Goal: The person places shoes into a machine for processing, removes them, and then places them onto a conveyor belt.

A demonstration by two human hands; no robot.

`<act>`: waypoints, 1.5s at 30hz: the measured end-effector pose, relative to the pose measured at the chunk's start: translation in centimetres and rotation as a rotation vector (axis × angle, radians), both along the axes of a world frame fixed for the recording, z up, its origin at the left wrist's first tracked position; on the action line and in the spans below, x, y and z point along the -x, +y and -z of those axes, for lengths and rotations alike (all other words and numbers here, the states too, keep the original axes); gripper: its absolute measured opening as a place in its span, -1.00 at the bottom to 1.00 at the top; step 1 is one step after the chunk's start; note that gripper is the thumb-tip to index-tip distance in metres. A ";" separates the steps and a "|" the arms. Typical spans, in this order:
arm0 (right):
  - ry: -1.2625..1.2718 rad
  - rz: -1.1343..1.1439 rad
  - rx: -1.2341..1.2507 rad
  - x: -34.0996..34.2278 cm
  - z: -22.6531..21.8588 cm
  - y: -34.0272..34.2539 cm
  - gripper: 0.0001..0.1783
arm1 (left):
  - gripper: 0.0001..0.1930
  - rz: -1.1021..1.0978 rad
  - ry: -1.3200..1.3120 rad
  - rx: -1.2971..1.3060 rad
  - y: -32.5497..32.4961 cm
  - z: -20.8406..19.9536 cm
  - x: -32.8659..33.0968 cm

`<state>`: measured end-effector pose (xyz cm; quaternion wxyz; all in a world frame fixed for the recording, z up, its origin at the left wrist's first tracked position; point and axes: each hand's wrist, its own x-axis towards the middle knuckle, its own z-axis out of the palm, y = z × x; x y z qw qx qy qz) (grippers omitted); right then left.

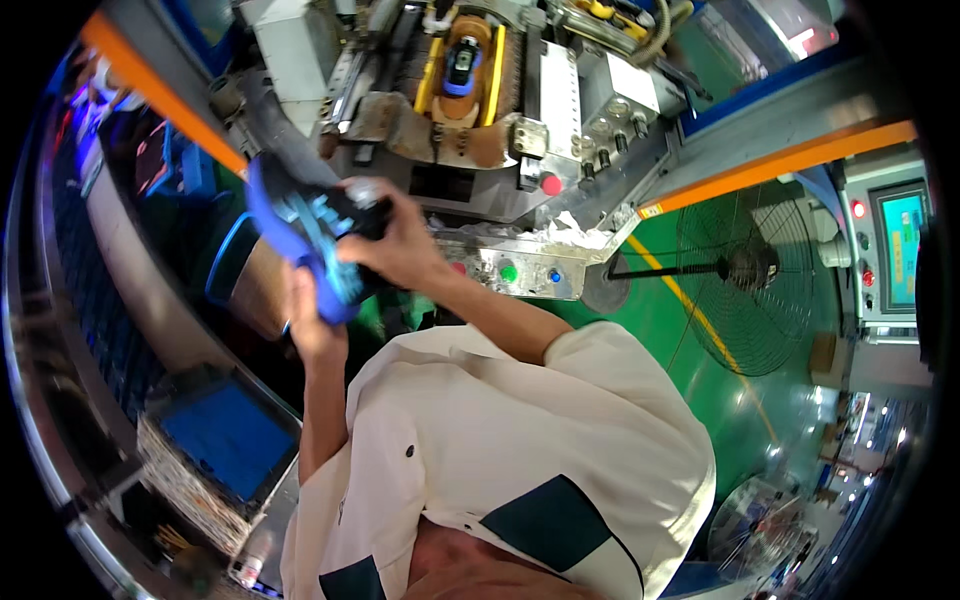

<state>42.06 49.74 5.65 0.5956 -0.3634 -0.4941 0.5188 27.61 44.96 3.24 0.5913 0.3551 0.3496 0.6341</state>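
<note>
Both my hands are on a sneaker (290,220) with a black upper, light blue lacing and a violet-blue sole, slightly blurred. It is tilted in front of me, left of the machine. My left hand (313,318) grips the sole from below, at the end nearer me. My right hand (403,245) is closed on the upper from the right side, its thumb on the lacing. Ahead, a machine (465,180) bears a brown pad between two yellow bars, and on the pad is a small black and blue shoe-like piece (462,68).
Along the machine's front runs a panel with a green button (508,274) and a blue button. A wire-cage fan (745,270) stands to the right, near a control screen (900,245). Orange-edged frame beams (165,95) flank the machine. A blue-topped tray (230,435) lies lower left, beside a conveyor.
</note>
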 end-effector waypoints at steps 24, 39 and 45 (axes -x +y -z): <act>-0.760 0.969 0.567 -32.9 -1.6 18.5 -0.42 | -0.58 0.498 0.332 0.580 38.1 8.8 -26.3; -1.351 0.807 0.401 -22.7 16.1 39.5 -0.44 | -0.68 -0.345 1.192 0.013 2.1 1.5 8.1; -1.196 0.882 -0.097 -19.6 10.7 30.6 -0.29 | -0.60 -0.600 0.087 0.624 -2.2 0.6 5.8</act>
